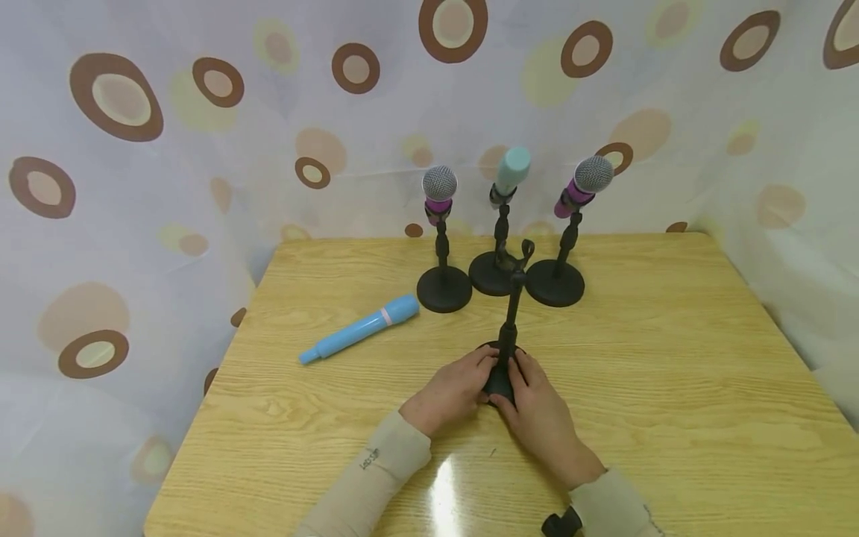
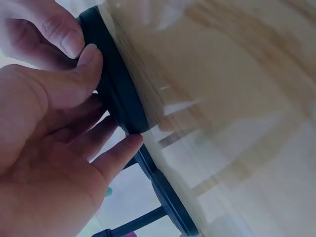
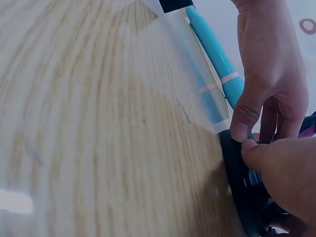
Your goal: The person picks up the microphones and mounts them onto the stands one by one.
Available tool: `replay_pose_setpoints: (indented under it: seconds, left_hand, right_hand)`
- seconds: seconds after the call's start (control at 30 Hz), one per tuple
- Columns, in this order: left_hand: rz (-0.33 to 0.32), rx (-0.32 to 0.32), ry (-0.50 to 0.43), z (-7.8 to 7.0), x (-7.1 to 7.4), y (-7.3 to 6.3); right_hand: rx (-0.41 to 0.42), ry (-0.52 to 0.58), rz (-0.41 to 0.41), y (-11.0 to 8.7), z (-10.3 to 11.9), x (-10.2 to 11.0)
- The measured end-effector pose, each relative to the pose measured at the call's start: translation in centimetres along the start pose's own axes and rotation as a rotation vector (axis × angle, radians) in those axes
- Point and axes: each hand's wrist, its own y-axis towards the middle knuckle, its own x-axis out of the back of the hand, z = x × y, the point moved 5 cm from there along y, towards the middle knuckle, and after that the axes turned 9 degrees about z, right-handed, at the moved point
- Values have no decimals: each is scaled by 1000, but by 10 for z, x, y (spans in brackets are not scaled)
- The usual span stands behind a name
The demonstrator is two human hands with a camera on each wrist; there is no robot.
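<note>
A black desktop microphone stand point(image 1: 508, 335) with an empty clip on top stands upright on the wooden table, between my two hands. My left hand point(image 1: 456, 391) holds the left side of its round base, the thumb at the front rim. From the other side my right hand point(image 1: 545, 418) grips the same base, fingers beside the pole. In the left wrist view, both thumbs nearly meet at the rim of the base point(image 2: 116, 74). The right wrist view shows the base point(image 3: 239, 182) partly hidden by the hands. A blue microphone point(image 1: 362, 328) lies on the table to the left.
Three more stands hold microphones at the back: a purple one with a silver head point(image 1: 439, 186), a mint-green one point(image 1: 513, 171) and another purple one point(image 1: 590, 179). A patterned curtain point(image 1: 376, 127) hangs behind the table point(image 1: 671, 358). A small black object point(image 1: 561, 523) is near my right sleeve.
</note>
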Motion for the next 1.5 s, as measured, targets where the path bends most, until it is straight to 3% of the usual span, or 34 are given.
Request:
replay_pose_setpoints:
  seconds: [0.17,0.33,0.43,0.6,0.7,0.83,0.93,1.17,1.37,1.5]
  left_hand:
    - [41,19,-60,8,-2,-7]
    - [59,106,-108,28,4,-16]
    - [4,134,-103,43,14,-20]
    - [-183,162,-37,73,37,-32]
    - [-212,269,-50,96,47,-41]
    - [-123,499,-129,126,50,-56]
    - [-82,601,-115,139,47,-66]
    - [-119,652,-34,151,38,-73]
    - [-129,671,-88,155,34,-71]
    - [-134,665,-186,158,30,-71]
  right_hand:
    - [-1,-8,-7,-2,1,-2]
    - [-5,-33,-6,-3,2,-1]
    - [-14,-37,-5,-3,2,0]
    - [-22,-30,2,-2,1,2]
    - [-21,-28,3,-2,1,2]
    - [-22,-31,3,-3,0,2]
    - [-24,-31,9,-3,-1,1]
    - [-27,-36,18,-4,-1,0]
    - [-27,-36,11,-4,-2,-1]
    - [-30,-29,15,-4,-2,-1]
